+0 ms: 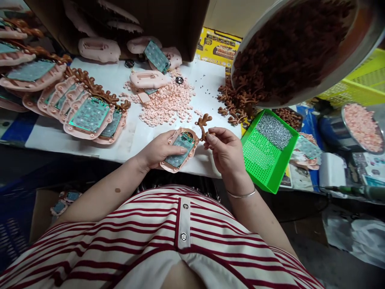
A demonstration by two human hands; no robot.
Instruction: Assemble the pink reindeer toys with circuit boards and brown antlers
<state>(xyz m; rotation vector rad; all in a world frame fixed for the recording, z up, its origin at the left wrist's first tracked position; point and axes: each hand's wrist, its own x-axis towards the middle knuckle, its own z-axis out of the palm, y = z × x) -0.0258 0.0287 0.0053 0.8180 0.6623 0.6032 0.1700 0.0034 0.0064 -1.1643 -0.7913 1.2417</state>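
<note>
My left hand (161, 149) is closed around a pink plastic casing half (165, 167), its thumb lying across the green circuit board (178, 154) inside. A brown antler-shaped piece (202, 123) stands up at the casing's upper right edge. My right hand (227, 150) pinches the antler piece near its lower end, with thumb and forefinger together. Whether the antler is seated in the casing is hard to see. Beyond both hands lies a pile of small pink plastic parts (167, 102). More brown antler pieces (237, 102) are heaped to the right.
Casings with boards and antlers (90, 114) stand in a row at the left. A green basket (264, 168) holds many small metal screws (273, 130). A tilted tub (288, 94) of brown pieces leans at upper right. Pink shells (99, 50) sit by a cardboard box (168, 20).
</note>
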